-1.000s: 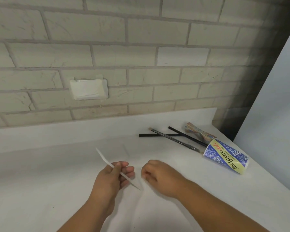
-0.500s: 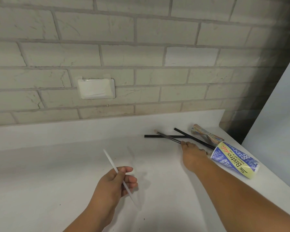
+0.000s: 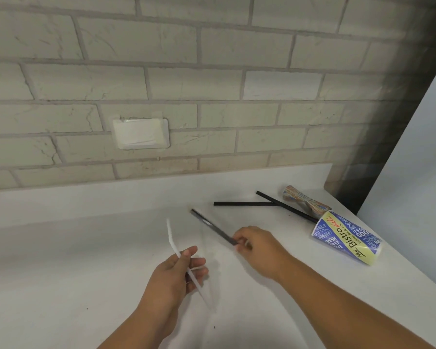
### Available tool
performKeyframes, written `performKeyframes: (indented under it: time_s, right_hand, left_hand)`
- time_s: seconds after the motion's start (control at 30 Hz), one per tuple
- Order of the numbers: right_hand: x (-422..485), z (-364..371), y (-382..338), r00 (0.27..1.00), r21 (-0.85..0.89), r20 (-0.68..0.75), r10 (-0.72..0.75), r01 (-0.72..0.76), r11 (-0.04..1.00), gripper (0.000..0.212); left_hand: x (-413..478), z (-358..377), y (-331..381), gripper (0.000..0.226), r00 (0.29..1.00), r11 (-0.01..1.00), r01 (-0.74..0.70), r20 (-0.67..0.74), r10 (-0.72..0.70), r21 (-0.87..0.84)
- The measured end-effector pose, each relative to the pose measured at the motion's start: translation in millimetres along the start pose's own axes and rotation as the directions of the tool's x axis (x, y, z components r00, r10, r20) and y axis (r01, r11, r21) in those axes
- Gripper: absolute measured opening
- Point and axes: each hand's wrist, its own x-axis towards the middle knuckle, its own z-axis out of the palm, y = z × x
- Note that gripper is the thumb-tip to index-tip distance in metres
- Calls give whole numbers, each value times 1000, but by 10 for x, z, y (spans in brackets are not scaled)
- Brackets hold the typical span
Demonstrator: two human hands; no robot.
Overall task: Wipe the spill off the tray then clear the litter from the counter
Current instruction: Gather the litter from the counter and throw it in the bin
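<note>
Here, litter pickup at the desk (image 3: 60, 273): L hand (image 3: 176, 275) fingers clamped on a white straw (image 3: 173, 238); R hand (image 3: 259, 250) fingers pinching a dark straw (image 3: 212, 226) by its near end. Both prob. light, thin, crushable, so best held mid-shaft. Cup (image 3: 348, 238), 2 black straws (image 3: 242, 204), wrapper (image 3: 302, 199) lie beyond.

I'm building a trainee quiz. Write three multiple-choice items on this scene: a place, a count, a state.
1. Where does the blue and yellow paper cup lie? A on the white counter; B in a sink; C on a shelf.
2. How many thin black straws lie loose on the counter? A one; B two; C four.
3. What is the right hand doing? A resting flat; B pinching a thin dark stick; C gripping the cup.
Key: 1 A, it lies tipped over there; 2 B, two cross near it; 3 B, it holds the stick's end.
</note>
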Motion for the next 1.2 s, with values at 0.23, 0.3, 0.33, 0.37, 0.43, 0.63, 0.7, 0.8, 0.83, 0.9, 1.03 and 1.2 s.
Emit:
performKeyframes:
  time_s: [0.23,0.3,0.33,0.37,0.43,0.63,0.7,0.8,0.83,0.9,1.03,1.2]
  right_hand:
    - [-254,90,-467,952,78,247,-181,167,983,11]
    - [-192,72,-389,947,37,258,-193,190,981,15]
    - [-131,55,-304,954,0,223,-202,208,978,16]
    - [-48,38,-186,965,-53,163,-206,217,975,17]
    - [151,-42,92,991,-210,39,-129,134,968,25]
    - [597,-446,586,956,-605,-91,279,-275,747,48]
    - [640,-514,563,943,-689,-88,320,-290,664,48]
    - [687,-573,576,918,-765,-78,390,-306,567,52]
    - [702,-573,595,910,-787,-75,408,-306,535,53]
    - [727,-559,650,897,-807,-73,435,-309,503,51]
    - [723,-530,708,901,-758,-110,420,-349,551,47]
    - [723,-489,715,934,-779,-87,347,-281,561,47]
  left_hand:
    - [60,50,30,31,999,999,34,10,-34,-39]
    - [56,35,28,31,1000,999,-6,-26,5,-34]
    - [48,20,34,30,999,999,-29,-44,27,-46]
    - [40,-3,45,30,997,997,-51,-57,48,-57]
    - [18,-51,75,29,994,993,-84,-70,79,-77]
    - [-17,-156,110,27,992,990,-113,-63,108,-82]
    - [-12,-175,114,27,992,991,-115,-65,111,-70]
    - [23,-204,121,28,991,991,-114,-77,108,-77]
    - [37,-215,124,28,991,990,-113,-82,107,-79]
    - [62,-235,136,29,990,990,-121,-85,114,-79]
    - [90,-241,149,28,989,987,-137,-71,131,-89]
    - [115,-223,110,28,991,986,-133,-38,129,-102]
